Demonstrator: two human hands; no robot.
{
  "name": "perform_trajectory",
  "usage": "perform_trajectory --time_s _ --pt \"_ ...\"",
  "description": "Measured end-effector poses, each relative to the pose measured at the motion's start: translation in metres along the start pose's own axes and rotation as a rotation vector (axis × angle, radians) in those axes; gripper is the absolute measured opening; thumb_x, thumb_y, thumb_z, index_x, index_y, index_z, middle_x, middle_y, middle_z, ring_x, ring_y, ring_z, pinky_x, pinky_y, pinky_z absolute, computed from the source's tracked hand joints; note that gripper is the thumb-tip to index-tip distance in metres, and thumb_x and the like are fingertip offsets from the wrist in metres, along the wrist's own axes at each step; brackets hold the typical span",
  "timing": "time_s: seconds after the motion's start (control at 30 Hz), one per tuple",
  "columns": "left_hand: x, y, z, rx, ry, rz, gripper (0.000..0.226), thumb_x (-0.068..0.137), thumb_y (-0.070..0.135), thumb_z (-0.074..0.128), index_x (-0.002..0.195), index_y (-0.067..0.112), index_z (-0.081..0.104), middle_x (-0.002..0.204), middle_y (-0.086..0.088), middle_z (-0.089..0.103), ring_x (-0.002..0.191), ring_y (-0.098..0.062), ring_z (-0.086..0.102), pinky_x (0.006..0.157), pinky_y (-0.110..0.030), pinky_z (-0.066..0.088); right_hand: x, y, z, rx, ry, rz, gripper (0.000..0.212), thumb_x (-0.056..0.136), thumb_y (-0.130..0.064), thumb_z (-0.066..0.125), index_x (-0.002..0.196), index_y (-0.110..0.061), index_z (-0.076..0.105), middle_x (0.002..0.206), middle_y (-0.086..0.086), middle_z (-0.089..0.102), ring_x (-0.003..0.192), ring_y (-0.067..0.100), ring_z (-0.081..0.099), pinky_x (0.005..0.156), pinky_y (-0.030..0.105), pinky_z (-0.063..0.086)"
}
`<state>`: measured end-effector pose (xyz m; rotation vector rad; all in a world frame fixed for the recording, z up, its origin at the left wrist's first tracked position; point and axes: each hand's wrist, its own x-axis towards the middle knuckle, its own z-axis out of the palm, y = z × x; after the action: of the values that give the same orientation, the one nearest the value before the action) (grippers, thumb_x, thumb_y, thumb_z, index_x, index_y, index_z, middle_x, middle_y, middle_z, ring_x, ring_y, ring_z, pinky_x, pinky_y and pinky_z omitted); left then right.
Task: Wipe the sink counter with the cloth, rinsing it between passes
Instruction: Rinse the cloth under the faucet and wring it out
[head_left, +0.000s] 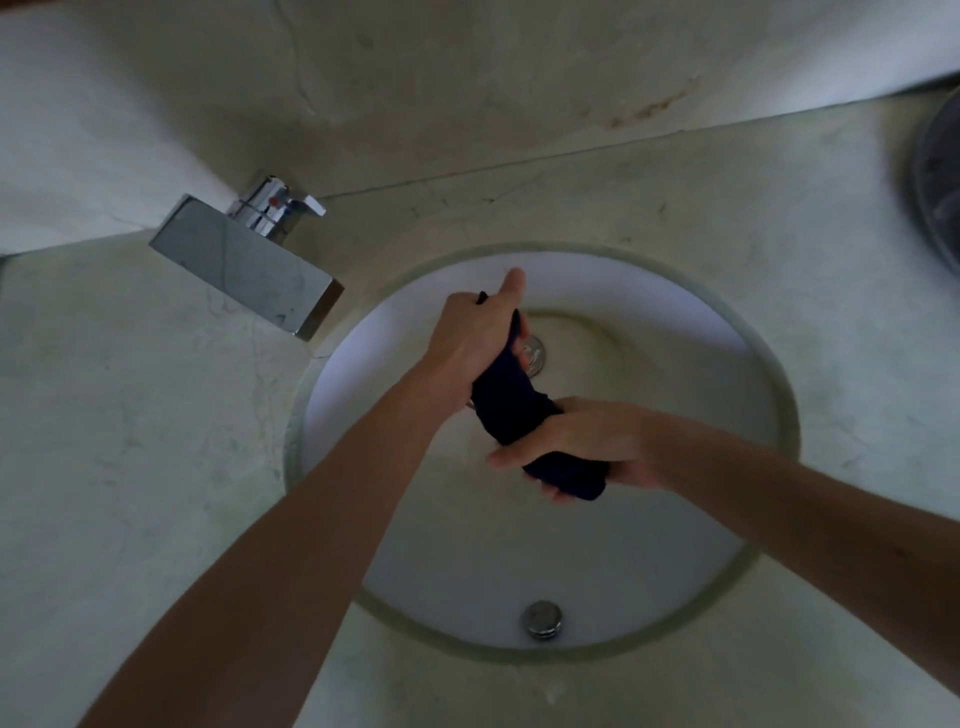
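Left hand and right hand each grip an end of the dark cloth, held twisted over the sink near the drain. No water is visible at the tap. Judgement: wringing stage; wiping of the bench remains to resume.
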<state>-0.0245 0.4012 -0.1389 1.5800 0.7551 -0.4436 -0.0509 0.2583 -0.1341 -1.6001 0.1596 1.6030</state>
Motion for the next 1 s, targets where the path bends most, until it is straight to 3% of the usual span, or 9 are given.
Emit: perform_trajectory --time_s 0.1,0.17,0.23,0.3,0.4,0.47,0.57,0.8,1.0 --pt "0.008 -0.012 0.006 0.088 0.089 0.031 0.053 0.100 0.035 0.051 0.055 0.008 0.056 0.047 -0.004 0.054 0.046 -0.021 0.054 0.058 -0.032 0.053 0.012 0.011 0.009 0.106 0.027 0.021 0.032 0.081 -0.008 0.077 0.108 -0.005 0.060 0.087 0.009 0.064 0.069 0.019 0.062 0.059 0.027 0.053" --pt "0.013 -0.020 0.010 0.186 0.127 0.062 0.049 0.100 0.031 0.050 0.060 0.004 0.057 0.048 -0.006 0.055 0.040 -0.020 0.055 0.051 -0.027 0.051 0.023 0.017 0.018 0.163 0.072 0.026 0.021 0.081 -0.002 0.072 0.096 -0.003 0.059 0.081 0.011 0.060 0.060 0.018 0.058 0.052 0.026 0.049" --pt "0.016 -0.026 0.013 0.296 0.145 0.083 0.047 0.102 0.030 0.048 0.063 0.004 0.055 0.050 -0.009 0.056 0.036 -0.018 0.057 0.041 -0.022 0.047 0.033 0.021 0.023 0.142 0.105 0.056 0.014 0.080 -0.002 0.070 0.090 -0.003 0.060 0.079 0.012 0.063 0.055 0.017 0.057 0.047 0.025 0.045" --pt "0.018 -0.032 0.016 0.399 0.161 0.100 0.048 0.102 0.030 0.047 0.061 0.006 0.050 0.052 -0.009 0.056 0.042 -0.023 0.062 0.040 -0.025 0.048 0.043 0.022 0.026 0.055 0.123 0.062 0.011 0.080 -0.006 0.070 0.086 -0.004 0.061 0.076 0.011 0.066 0.050 0.016 0.053 0.044 0.024 0.040" --pt "0.022 -0.041 0.016 0.486 0.183 0.117 0.047 0.101 0.032 0.049 0.061 0.009 0.049 0.058 -0.011 0.058 0.059 -0.037 0.070 0.058 -0.043 0.061 0.055 0.026 0.031 -0.122 0.205 0.019 0.015 0.080 -0.017 0.073 0.077 -0.007 0.062 0.063 0.005 0.063 0.040 0.012 0.048 0.041 0.021 0.036" --pt "0.023 -0.045 0.015 0.512 0.193 0.123 0.046 0.100 0.033 0.050 0.062 0.009 0.050 0.060 -0.012 0.060 0.062 -0.038 0.070 0.063 -0.050 0.062 0.061 0.030 0.033 -0.250 0.318 -0.046 0.019 0.078 -0.022 0.074 0.072 -0.010 0.061 0.059 0.001 0.061 0.039 0.008 0.051 0.041 0.019 0.041" --pt "0.025 -0.050 0.015 0.545 0.209 0.140 0.048 0.102 0.036 0.048 0.061 0.009 0.051 0.060 -0.010 0.061 0.060 -0.035 0.069 0.063 -0.047 0.062 0.065 0.035 0.030 -0.422 0.467 -0.117 0.020 0.072 -0.027 0.073 0.074 -0.014 0.058 0.066 -0.002 0.060 0.051 0.010 0.056 0.046 0.023 0.042" --pt "0.034 -0.046 0.014 0.518 0.246 0.139 0.041 0.089 0.017 0.055 0.052 0.013 0.039 0.054 -0.005 0.048 0.051 -0.027 0.054 0.049 -0.032 0.041 0.065 0.030 0.020 -0.601 0.559 -0.188 0.026 0.076 -0.031 0.071 0.068 -0.018 0.051 0.062 -0.003 0.054 0.051 0.011 0.051 0.045 0.022 0.036" --pt "0.035 -0.044 0.015 0.522 0.265 0.094 0.034 0.087 0.018 0.053 0.055 0.011 0.044 0.057 -0.008 0.052 0.061 -0.037 0.068 0.050 -0.033 0.046 0.068 0.027 0.018 -0.768 0.611 -0.213 0.028 0.079 -0.035 0.069 0.067 -0.019 0.049 0.063 -0.002 0.054 0.051 0.010 0.051 0.044 0.021 0.035"
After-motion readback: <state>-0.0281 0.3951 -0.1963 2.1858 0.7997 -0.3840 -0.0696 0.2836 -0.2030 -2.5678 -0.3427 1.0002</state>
